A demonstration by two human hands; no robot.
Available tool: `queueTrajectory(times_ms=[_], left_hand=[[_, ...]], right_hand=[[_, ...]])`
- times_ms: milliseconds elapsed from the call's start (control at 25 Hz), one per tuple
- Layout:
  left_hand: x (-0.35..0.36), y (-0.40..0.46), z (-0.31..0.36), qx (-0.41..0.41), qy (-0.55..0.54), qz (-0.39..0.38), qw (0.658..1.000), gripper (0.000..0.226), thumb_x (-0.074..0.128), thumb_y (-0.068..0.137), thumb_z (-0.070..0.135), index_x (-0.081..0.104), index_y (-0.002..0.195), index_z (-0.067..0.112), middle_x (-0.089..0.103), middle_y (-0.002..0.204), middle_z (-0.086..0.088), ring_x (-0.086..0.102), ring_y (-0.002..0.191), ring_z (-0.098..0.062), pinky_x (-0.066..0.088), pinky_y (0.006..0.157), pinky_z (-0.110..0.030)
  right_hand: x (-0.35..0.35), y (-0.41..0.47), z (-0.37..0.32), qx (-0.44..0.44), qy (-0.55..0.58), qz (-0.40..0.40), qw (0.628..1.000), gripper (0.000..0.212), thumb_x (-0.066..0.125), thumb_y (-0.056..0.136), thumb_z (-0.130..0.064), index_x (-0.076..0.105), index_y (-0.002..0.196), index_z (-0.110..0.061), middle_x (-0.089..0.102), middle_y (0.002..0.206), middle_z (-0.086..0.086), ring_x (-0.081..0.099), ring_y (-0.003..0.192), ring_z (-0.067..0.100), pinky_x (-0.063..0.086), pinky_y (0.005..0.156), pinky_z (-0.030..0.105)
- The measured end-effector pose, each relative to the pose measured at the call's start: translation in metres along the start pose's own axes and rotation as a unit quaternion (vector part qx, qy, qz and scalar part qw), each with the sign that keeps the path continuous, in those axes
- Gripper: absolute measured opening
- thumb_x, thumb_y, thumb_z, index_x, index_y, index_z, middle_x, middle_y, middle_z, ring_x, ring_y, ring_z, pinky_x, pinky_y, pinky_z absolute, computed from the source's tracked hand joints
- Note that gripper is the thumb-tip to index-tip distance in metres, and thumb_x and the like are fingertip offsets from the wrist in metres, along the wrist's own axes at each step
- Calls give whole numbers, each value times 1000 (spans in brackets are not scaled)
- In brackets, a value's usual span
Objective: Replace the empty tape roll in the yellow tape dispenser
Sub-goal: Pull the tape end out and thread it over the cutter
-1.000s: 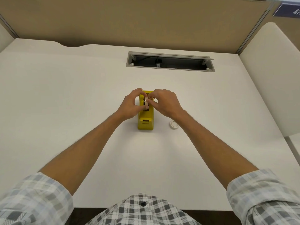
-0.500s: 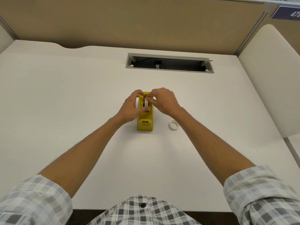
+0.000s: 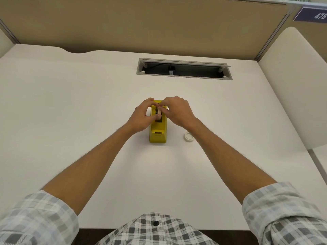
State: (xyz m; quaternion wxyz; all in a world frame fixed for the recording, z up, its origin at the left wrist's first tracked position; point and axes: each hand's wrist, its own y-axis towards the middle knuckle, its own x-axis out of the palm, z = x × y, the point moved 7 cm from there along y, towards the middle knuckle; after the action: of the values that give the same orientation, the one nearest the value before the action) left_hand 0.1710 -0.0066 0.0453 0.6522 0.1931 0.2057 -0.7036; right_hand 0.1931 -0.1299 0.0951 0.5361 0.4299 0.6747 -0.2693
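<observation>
Pinching from both sides, the left hand (image 3: 141,117) and the right hand (image 3: 175,112) are curled around a white tape roll (image 3: 159,113), which is held over the slot in the top of the yellow tape dispenser (image 3: 157,133). The roll is judged to be partly in, on its dark hub, though full seating cannot be told under the fingers. At about four o'clock from the dispenser, apart from it on the white desk (image 3: 70,121), a small white ring (image 3: 189,137) is seen lying flat; it is taken to be the empty core, already out. Left to do, by this reading: pressing the roll home and drawing the tape to the cutter at six o'clock. At twelve o'clock an open cable tray (image 3: 228,77) is set into the desk, with a dark plug and cables inside.
</observation>
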Motion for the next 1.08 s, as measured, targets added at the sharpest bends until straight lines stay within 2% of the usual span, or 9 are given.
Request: queueTrajectory(times_ms=[120, 360, 520, 840, 1080], left_hand=[[0, 0, -1, -8, -3, 3, 1000, 37, 72, 84, 28, 57, 118, 27, 37, 152, 2, 36, 138, -22, 38, 109, -49], [0, 0, -1, -7, 0, 3, 1000, 40, 76, 80, 25, 55, 114, 26, 38, 151, 2, 41, 134, -21, 41, 107, -48], [1, 0, 0, -3, 12, 2, 1000, 45, 78, 78, 23, 54, 116, 24, 38, 151, 2, 42, 133, -22, 41, 107, -46], [2, 2, -2, 2, 35, -6, 999, 39, 61, 92, 36, 58, 129, 24, 32, 155, 4, 33, 140, -23, 36, 110, -47], [0, 3, -3, 1, 39, -4, 999, 45, 66, 89, 33, 57, 132, 24, 34, 154, 4, 33, 141, -22, 35, 111, -47]], right_hand=[[-1, 2, -2, -3, -12, -8, 1000, 33, 47, 100, -37, 71, 116, -22, 72, 106, 1, 64, 94, 21, 54, 76, 38], [-1, 5, 2, 28, 17, -2, 999, 31, 52, 98, -36, 71, 116, -19, 72, 111, 1, 66, 96, 19, 50, 77, 30], [1, 3, 3, 26, 30, -9, 999, 32, 50, 99, -36, 71, 116, -18, 73, 108, 2, 66, 94, 20, 44, 70, 27], [1, 2, 4, 12, 17, 0, 1000, 29, 51, 99, -35, 72, 112, -19, 72, 107, 0, 64, 96, 19, 42, 70, 27], [2, 8, 3, 11, -7, 0, 1000, 29, 52, 99, -35, 71, 112, -18, 73, 106, 1, 65, 94, 20, 40, 68, 26]])
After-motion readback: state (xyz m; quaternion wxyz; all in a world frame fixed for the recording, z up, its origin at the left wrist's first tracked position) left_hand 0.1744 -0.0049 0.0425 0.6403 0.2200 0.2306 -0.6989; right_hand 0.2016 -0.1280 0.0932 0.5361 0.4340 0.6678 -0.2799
